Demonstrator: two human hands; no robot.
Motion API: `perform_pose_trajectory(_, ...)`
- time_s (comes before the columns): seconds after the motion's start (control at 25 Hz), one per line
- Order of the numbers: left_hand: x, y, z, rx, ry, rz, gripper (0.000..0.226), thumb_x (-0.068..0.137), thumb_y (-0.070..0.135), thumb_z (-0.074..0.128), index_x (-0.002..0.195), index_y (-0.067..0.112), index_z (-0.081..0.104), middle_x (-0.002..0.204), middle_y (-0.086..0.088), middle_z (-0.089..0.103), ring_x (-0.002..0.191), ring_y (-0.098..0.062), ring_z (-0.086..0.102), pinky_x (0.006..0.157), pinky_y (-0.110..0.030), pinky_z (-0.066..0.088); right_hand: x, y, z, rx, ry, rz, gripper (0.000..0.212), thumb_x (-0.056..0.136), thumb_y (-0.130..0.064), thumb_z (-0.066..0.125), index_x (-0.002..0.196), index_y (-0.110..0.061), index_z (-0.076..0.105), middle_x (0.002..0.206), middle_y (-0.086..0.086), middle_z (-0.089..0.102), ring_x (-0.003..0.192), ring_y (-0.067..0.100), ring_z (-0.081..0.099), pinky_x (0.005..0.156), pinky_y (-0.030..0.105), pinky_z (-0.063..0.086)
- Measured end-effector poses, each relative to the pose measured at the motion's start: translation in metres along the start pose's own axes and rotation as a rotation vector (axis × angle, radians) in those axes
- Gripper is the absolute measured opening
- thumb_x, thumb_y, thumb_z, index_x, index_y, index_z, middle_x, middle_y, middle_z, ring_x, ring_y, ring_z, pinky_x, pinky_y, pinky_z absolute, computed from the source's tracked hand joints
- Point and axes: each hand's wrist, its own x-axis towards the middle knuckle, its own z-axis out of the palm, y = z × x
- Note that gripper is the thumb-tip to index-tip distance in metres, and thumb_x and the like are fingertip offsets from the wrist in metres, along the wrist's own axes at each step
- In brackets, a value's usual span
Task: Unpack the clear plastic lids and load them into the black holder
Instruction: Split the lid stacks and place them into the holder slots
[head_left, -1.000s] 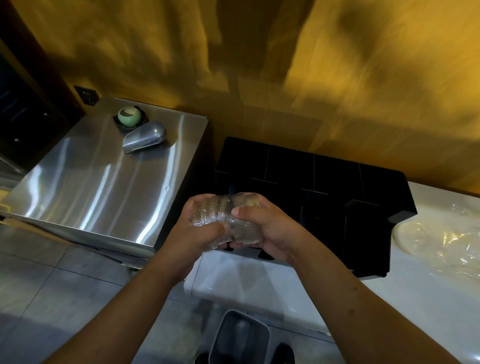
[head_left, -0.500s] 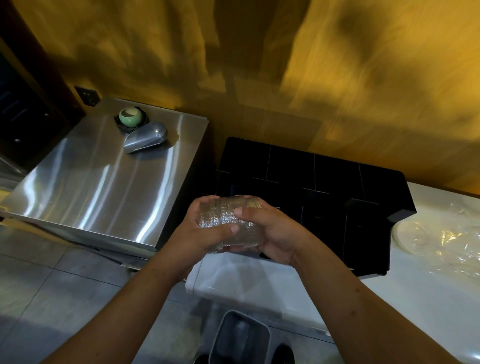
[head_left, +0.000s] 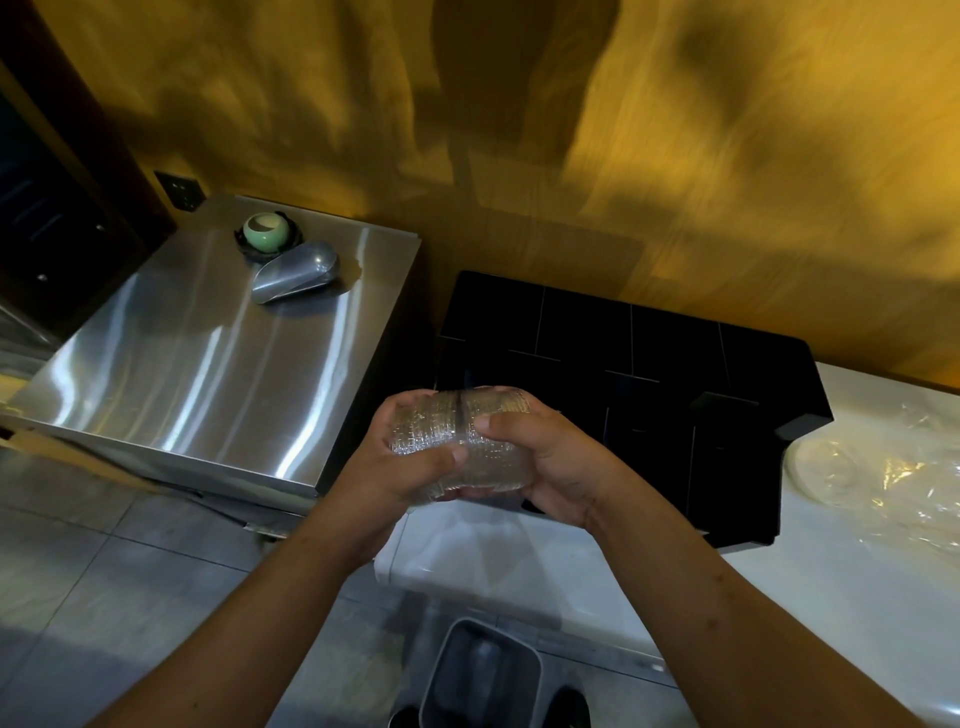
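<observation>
A wood-grain wall (head_left: 675, 156) is seen behind everything. At the left a steel cabinet top (head_left: 208, 374) carries a metal scoop (head_left: 296, 271) and a green cup (head_left: 266, 232) near its back edge. The white worktop (head_left: 519, 561) bears the black holder (head_left: 623, 353), its compartments seen open on top, against the wall. Crumpled clear wrapping (head_left: 883, 478) lies to the holder's right. A grey bin (head_left: 480, 675) stands on the floor below the worktop's front edge. The stack of clear plastic lids (head_left: 457, 441) is held on its side just before the holder, clasped by the left hand (head_left: 395, 467) and the right hand (head_left: 545, 462), each grip closed round one end.
</observation>
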Motion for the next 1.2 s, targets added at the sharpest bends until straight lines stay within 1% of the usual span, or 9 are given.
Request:
perform_pose_trajectory(0.2, 0.001, -0.002, -0.006, 0.002, 0.032, -0.001, 0.066, 0.059, 0.025, 0.084, 0.121, 0.039, 0.065, 0.114, -0.005, 0.073, 0.1, -0.031, 0.075, 0.07, -0.043, 0.062, 0.003, 0.002, 0.004, -0.061, 0.036, -0.025, 0.059, 0.075, -0.024, 0.085, 0.129, -0.019, 0.062, 0.128, 0.022, 0.067, 0.112, 0.041, 0.071, 0.09, 0.065, 0.058)
perform_pose_trajectory(0.4, 0.002, -0.002, -0.01, -0.01, 0.036, -0.005, 0.062, 0.06, 0.023, 0.08, 0.118, 0.041, 0.065, 0.116, -0.009, 0.073, 0.099, -0.032, 0.076, 0.071, -0.046, 0.062, 0.005, -0.001, 0.006, -0.071, 0.037, -0.039, 0.058, 0.076, -0.022, 0.084, 0.129, -0.018, 0.062, 0.129, 0.023, 0.067, 0.109, 0.042, 0.072, 0.082, 0.056, 0.062)
perform_pose_trajectory(0.56, 0.005, 0.0, -0.004, -0.017, 0.056, 0.015, 0.068, 0.063, 0.017, 0.077, 0.127, 0.031, 0.059, 0.122, -0.017, 0.068, 0.099, -0.035, 0.075, 0.072, -0.049, 0.062, 0.007, -0.009, 0.006, -0.146, 0.066, -0.058, 0.055, 0.075, -0.021, 0.082, 0.126, -0.018, 0.062, 0.128, 0.023, 0.066, 0.11, 0.044, 0.071, 0.082, 0.057, 0.061)
perform_pose_trajectory(0.68, 0.009, 0.003, 0.008, 0.02, 0.044, 0.027, 0.065, 0.07, 0.011, 0.071, 0.131, 0.026, 0.056, 0.124, -0.021, 0.067, 0.101, -0.036, 0.072, 0.069, -0.041, 0.061, 0.009, -0.014, 0.004, -0.193, 0.087, -0.063, 0.053, 0.075, -0.02, 0.082, 0.125, -0.02, 0.063, 0.125, 0.019, 0.068, 0.108, 0.041, 0.072, 0.08, 0.053, 0.063)
perform_pose_trajectory(0.84, 0.012, 0.008, 0.018, 0.062, 0.056, 0.026, 0.064, 0.071, 0.018, 0.074, 0.131, 0.031, 0.056, 0.124, -0.014, 0.068, 0.11, -0.036, 0.07, 0.075, -0.04, 0.061, 0.008, -0.017, -0.002, -0.117, 0.069, -0.035, 0.054, 0.078, -0.022, 0.079, 0.128, -0.018, 0.061, 0.126, 0.02, 0.07, 0.104, 0.037, 0.075, 0.082, 0.054, 0.062)
perform_pose_trajectory(0.92, 0.013, 0.01, 0.02, 0.12, 0.077, 0.027, 0.064, 0.07, 0.025, 0.078, 0.128, 0.037, 0.054, 0.12, -0.008, 0.068, 0.104, -0.027, 0.072, 0.07, -0.033, 0.06, 0.007, -0.016, -0.005, -0.077, 0.062, -0.03, 0.055, 0.08, -0.022, 0.079, 0.131, -0.016, 0.06, 0.128, 0.021, 0.069, 0.106, 0.038, 0.074, 0.082, 0.054, 0.062)
perform_pose_trajectory(1.04, 0.016, 0.013, 0.023, 0.224, 0.113, 0.035, 0.059, 0.067, 0.031, 0.08, 0.114, 0.045, 0.046, 0.116, -0.003, 0.065, 0.09, -0.012, 0.072, 0.06, -0.02, 0.057, 0.006, -0.014, -0.008, -0.042, 0.082, -0.039, 0.055, 0.08, -0.021, 0.079, 0.132, -0.016, 0.06, 0.126, 0.02, 0.071, 0.107, 0.038, 0.074, 0.079, 0.053, 0.062)
perform_pose_trajectory(1.12, 0.017, 0.015, 0.026, 0.274, 0.104, 0.05, 0.063, 0.061, 0.037, 0.082, 0.111, 0.046, 0.045, 0.115, -0.002, 0.063, 0.09, -0.013, 0.072, 0.059, -0.019, 0.057, 0.005, -0.013, -0.011, -0.026, 0.096, -0.047, 0.055, 0.08, -0.022, 0.079, 0.132, -0.016, 0.06, 0.126, 0.019, 0.071, 0.107, 0.038, 0.074, 0.079, 0.052, 0.062)
perform_pose_trajectory(1.2, 0.019, 0.015, 0.028, 0.293, 0.103, 0.066, 0.065, 0.055, 0.043, 0.081, 0.111, 0.046, 0.048, 0.115, -0.002, 0.064, 0.095, -0.017, 0.071, 0.063, -0.024, 0.058, 0.005, -0.011, -0.012, -0.015, 0.104, -0.048, 0.056, 0.08, -0.022, 0.079, 0.133, -0.015, 0.059, 0.129, 0.021, 0.069, 0.109, 0.039, 0.073, 0.079, 0.051, 0.061)
